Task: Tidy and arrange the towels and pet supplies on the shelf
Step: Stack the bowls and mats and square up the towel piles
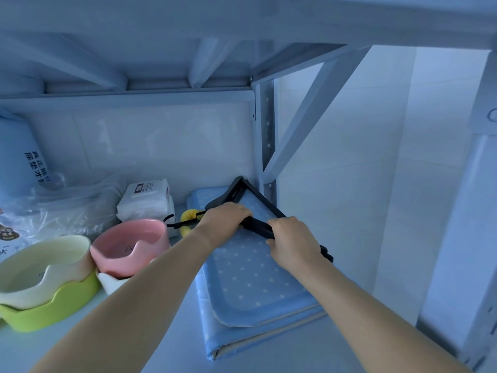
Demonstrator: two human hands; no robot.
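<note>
Both hands held a black strap [258,228] on a folded blue mat [250,286] at the right end of the shelf [180,332].
Left of the grip stood a cream bowl [40,265] nested in a green bowl [53,310], then a pink bowl [129,246] and a white pack of wipes [146,201] behind it, leaving only a narrow strip of bare board beside the mat. A yellow piece [187,216] lay just left of the left hand [226,219], whose fingers curled down over the strap. The strap formed a triangle lying flat, its apex pointing back toward the shelf post [265,135], its near side running left to right between the hands. The right hand [291,239] pinched that side with curled fingers, near the mat's right edge.
</note>
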